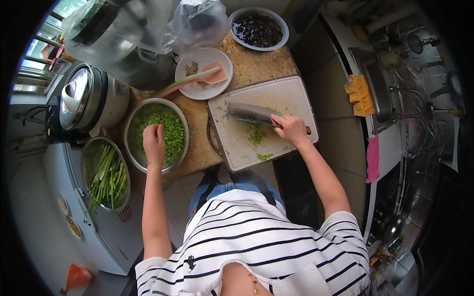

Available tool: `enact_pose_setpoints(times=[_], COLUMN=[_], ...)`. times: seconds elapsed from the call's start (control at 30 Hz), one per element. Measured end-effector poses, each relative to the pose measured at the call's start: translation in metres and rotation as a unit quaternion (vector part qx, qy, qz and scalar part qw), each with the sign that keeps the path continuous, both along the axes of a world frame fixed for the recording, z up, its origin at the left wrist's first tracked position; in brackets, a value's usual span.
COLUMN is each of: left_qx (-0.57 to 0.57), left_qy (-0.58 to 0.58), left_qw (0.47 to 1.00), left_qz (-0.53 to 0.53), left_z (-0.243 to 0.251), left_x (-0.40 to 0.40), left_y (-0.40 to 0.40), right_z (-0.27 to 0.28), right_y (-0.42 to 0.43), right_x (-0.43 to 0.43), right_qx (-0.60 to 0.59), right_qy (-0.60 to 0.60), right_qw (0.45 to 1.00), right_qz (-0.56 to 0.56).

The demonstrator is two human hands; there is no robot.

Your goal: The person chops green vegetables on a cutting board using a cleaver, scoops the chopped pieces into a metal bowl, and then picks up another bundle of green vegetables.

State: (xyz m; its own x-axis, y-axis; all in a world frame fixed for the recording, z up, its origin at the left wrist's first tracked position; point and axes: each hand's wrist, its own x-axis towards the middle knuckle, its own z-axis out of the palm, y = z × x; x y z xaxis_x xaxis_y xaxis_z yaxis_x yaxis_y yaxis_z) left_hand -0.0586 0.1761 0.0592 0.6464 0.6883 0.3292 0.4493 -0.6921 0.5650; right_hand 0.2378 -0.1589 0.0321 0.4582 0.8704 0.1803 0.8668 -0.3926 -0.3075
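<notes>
My right hand (291, 128) grips a cleaver (250, 113) by its wooden handle, the broad blade pointing left over a white cutting board (276, 92). Bits of chopped green vegetable (255, 135) are scattered across the board, with a small heap near its front edge. Over a round metal bowl (129, 138) hangs my left hand (153, 138), its fingers drawn together; whether anything is between them is hidden. Finely chopped greens (172, 137) fill much of that bowl. Left of it, a second metal bowl (126, 199) holds long whole green stalks (109, 174).
Behind the board, a white plate (185, 94) carries ginger (191, 69) and a pink spoon (216, 76). Farther back stands a basin (285, 27) of dark pieces in liquid. A rice cooker (114, 96) is at left; a sink (374, 85) lies to the right.
</notes>
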Motion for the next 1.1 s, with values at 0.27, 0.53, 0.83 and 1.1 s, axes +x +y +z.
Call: enact_pose_setpoints(times=[0.27, 0.53, 0.83, 1.1], left_qx=[0.0, -0.075, -0.143, -0.056], left_qy=[-0.006, -0.016, -0.048, -0.064], left_qw=[1.0, 0.99, 0.974, 0.982], left_qz=[-0.031, -0.118, -0.167, -0.168], left_z=[-0.007, -0.014, -0.051, -0.083], left_x=[0.019, 0.076, 0.129, 0.16], left_y=[-0.02, -0.067, -0.081, -0.096], right_z=[0.0, -0.008, 0.011, 0.007], right_y=[-0.017, 0.009, -0.035, -0.083], right_x=[0.016, 0.044, 0.0, 0.016], right_qx=[0.023, 0.032, 0.053, 0.047], right_qy=[0.059, 0.003, 0.075, 0.062], right_qw=[0.997, 0.999, 0.996, 0.961], right_qz=[-0.049, 0.006, -0.002, -0.267])
